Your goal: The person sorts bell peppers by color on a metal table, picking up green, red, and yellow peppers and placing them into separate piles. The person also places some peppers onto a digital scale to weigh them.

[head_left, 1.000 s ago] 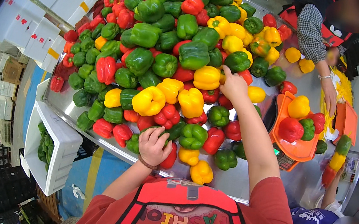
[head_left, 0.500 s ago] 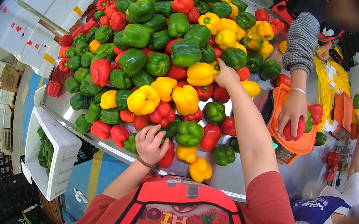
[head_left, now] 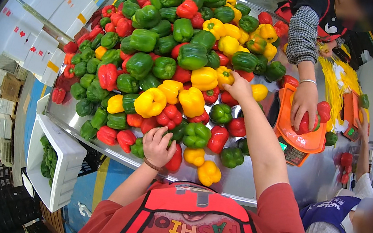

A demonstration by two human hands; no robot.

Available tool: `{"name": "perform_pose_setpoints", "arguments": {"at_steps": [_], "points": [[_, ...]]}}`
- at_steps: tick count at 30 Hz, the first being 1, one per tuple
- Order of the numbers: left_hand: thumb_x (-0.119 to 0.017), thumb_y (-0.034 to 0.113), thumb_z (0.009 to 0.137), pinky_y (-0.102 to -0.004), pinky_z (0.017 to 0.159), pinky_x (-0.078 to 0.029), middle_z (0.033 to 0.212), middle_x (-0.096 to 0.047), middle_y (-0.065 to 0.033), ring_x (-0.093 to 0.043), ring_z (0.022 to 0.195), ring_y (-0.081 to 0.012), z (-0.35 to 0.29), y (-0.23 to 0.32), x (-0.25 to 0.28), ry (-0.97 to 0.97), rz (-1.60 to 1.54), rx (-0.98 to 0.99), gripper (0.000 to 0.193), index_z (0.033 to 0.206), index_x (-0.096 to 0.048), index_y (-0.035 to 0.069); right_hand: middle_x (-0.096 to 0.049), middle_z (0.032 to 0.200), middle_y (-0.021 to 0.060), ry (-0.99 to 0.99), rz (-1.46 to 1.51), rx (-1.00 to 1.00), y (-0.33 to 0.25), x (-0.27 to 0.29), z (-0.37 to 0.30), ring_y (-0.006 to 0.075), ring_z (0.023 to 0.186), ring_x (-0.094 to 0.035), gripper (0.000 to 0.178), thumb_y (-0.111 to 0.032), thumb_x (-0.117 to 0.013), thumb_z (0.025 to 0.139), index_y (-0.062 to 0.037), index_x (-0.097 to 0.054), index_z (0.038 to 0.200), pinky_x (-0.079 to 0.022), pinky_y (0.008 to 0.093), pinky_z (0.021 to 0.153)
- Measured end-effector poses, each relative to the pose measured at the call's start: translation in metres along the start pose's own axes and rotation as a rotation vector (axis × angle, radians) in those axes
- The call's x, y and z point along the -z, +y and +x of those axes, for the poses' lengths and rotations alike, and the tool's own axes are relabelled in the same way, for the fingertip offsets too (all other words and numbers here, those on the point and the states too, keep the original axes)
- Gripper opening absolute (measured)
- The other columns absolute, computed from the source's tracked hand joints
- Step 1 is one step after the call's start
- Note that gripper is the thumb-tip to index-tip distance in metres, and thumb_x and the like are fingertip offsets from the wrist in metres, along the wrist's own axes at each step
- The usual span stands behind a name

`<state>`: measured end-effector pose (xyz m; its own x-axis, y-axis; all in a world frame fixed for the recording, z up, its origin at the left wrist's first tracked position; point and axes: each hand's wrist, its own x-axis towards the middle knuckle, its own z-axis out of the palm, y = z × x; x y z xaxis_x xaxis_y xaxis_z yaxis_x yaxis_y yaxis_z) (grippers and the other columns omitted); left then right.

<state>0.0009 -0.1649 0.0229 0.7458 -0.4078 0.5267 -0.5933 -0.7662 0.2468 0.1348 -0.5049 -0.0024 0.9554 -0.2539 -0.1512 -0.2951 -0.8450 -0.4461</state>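
Observation:
A large heap of green, red and yellow bell peppers covers the metal table (head_left: 244, 179). Reaching to the heap's right side, my right hand (head_left: 239, 87) has its fingers closed on a yellow bell pepper (head_left: 224, 76). Another yellow bell pepper (head_left: 204, 78) lies just left of it. At the near edge, my left hand (head_left: 158, 147) rests on the peppers with fingers bent and slightly apart. A green bell pepper (head_left: 137, 148) and a red bell pepper (head_left: 174, 158) flank it; what lies under the palm is hidden.
At right, a co-worker's hand (head_left: 304, 107) holds a red pepper on an orange scale (head_left: 285, 125). Yellow ties (head_left: 330, 96) lie beyond. Another person (head_left: 332, 215) stands at lower right. A white foam box (head_left: 65, 147) of green peppers stands at lower left; white cartons (head_left: 38, 14) are stacked behind.
My right hand has drawn slightly toward me and closed on a yellow bell pepper, which now shows between its fingers. My left hand stays nearly in place. The co-worker's hand remains at the scale.

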Motion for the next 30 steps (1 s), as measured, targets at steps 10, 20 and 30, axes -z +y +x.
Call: {"name": "perform_pose_setpoints", "arguments": {"at_steps": [10, 20, 30], "points": [[-0.073, 0.020, 0.067, -0.0397, 0.088, -0.043, 0.113, -0.061, -0.0040, -0.054, 0.106, -0.0258, -0.002, 0.000, 0.001, -0.004, -0.010, 0.014, 0.027, 0.092, -0.068, 0.011, -0.055, 0.131, 0.0188, -0.052, -0.036, -0.087, -0.015, -0.010, 0.025, 0.0340, 0.117, -0.057, 0.094, -0.047, -0.074, 0.071, -0.0172, -0.030, 0.148, -0.047, 0.0440, 0.096], [-0.073, 0.021, 0.067, -0.0402, 0.089, -0.042, 0.113, -0.061, -0.0035, -0.054, 0.106, -0.0252, -0.002, -0.001, 0.000, -0.005, -0.011, 0.007, 0.028, 0.093, -0.068, 0.012, -0.058, 0.127, 0.0225, -0.114, 0.098, -0.042, 0.009, -0.002, 0.025, 0.0336, 0.117, -0.057, 0.092, -0.043, -0.078, 0.066, -0.0047, -0.041, 0.141, -0.045, 0.0390, 0.098], [-0.073, 0.020, 0.067, -0.0395, 0.089, -0.042, 0.112, -0.062, -0.0041, -0.054, 0.105, -0.0264, -0.001, 0.000, 0.000, 0.004, -0.003, 0.010, 0.026, 0.091, -0.068, 0.012, -0.056, 0.128, 0.0236, -0.065, 0.092, -0.090, -0.003, 0.003, 0.014, 0.0340, 0.117, -0.056, 0.096, -0.040, -0.080, 0.056, -0.0009, -0.043, 0.136, -0.046, 0.0396, 0.098]]}}
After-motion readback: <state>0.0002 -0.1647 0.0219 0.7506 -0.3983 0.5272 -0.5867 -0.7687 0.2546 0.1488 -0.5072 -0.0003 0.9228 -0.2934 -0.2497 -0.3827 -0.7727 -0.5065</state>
